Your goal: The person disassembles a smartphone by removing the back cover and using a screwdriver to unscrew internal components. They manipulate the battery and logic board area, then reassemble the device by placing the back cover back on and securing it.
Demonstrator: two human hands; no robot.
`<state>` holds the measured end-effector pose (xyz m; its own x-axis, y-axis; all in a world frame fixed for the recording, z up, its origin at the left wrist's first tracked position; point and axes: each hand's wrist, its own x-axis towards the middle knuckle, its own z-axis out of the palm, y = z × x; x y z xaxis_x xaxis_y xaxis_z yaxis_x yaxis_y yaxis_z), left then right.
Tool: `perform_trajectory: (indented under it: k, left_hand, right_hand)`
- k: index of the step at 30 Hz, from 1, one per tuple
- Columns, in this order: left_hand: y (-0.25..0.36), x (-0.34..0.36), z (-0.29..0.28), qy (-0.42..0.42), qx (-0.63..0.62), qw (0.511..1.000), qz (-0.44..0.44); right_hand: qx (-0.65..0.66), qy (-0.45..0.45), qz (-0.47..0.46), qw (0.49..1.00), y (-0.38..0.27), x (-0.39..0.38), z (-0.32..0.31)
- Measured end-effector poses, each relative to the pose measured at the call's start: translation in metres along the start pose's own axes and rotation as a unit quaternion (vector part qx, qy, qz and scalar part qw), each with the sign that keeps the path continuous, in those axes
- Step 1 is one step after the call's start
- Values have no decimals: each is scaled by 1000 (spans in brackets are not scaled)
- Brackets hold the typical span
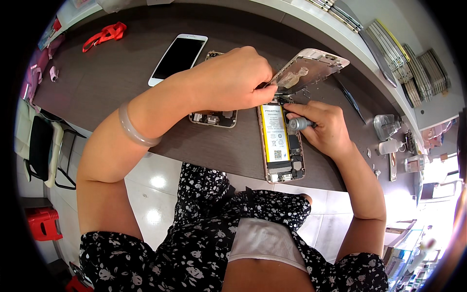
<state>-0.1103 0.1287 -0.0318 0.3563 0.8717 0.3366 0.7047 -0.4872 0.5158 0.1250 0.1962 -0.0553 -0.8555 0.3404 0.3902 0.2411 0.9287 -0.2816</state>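
My left hand (238, 80) pinches the edge of a raised phone screen (316, 70), which stands tilted up at the top end of an opened phone. The opened phone body (297, 158) lies on the table, showing a white battery (275, 129) with a yellow edge strip. Over its upper right side is my right hand (323, 124), the index finger pressing near the connectors by the battery's top. Tucked in the same hand is what looks like a grey-handled screwdriver (299, 124); its tip is hidden. Clear film clings to the screen's inner side.
A white phone (179, 58) and another opened phone body (214, 118) lie left of centre, partly behind my left arm. Black tweezers (352, 100), a clear jar (386, 126) and a small bottle (390, 146) sit right. A red strap (106, 35) lies far left.
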Motion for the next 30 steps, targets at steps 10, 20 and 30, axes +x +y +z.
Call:
perform_trajectory:
  k: [10,20,30]
  left_hand:
    - [1,0,-2,-9,4,1000,-12]
    - [-4,0,4,22,6,999,30]
    - [-4,1,4,30,6,999,18]
  right_hand:
    - [21,-19,33,999,-3,1,-1]
    - [16,-14,28,999,-3,0,0]
    - [-6,-3,21,1000,-1,0,1]
